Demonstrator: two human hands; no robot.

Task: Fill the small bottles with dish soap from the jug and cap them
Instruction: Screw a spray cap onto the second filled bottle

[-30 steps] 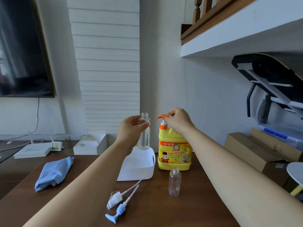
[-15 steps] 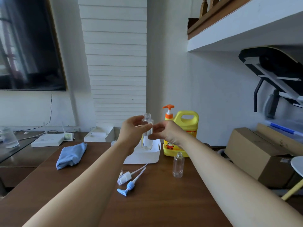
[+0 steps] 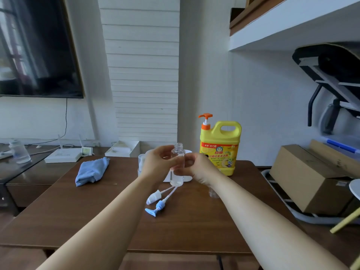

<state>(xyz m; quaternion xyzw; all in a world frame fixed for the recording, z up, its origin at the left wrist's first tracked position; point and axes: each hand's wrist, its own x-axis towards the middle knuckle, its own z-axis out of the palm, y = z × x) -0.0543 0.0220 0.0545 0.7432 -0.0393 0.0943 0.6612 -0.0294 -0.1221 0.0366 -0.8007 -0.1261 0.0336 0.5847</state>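
Small clear bottle (image 3: 176, 179) is upright and uncapped at mid-frame, held just above the brown table (image 3: 97, 211). Left hand (image 3: 157, 164) curls its fingers round the upper body, and right hand (image 3: 196, 168) pinches it from the other side. Yellow soap jug (image 3: 220, 149) stands right of centre behind them, orange pump raised. White pump cap (image 3: 153, 197) and blue pump cap (image 3: 155, 208) lie below the bottle.

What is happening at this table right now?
A person holds a small clear plastic bottle, uncapped, in both the left hand and the right hand above the brown wooden table. The yellow soap jug with the orange pump stands behind, untouched. A white pump cap and a blue pump cap lie on the table below.
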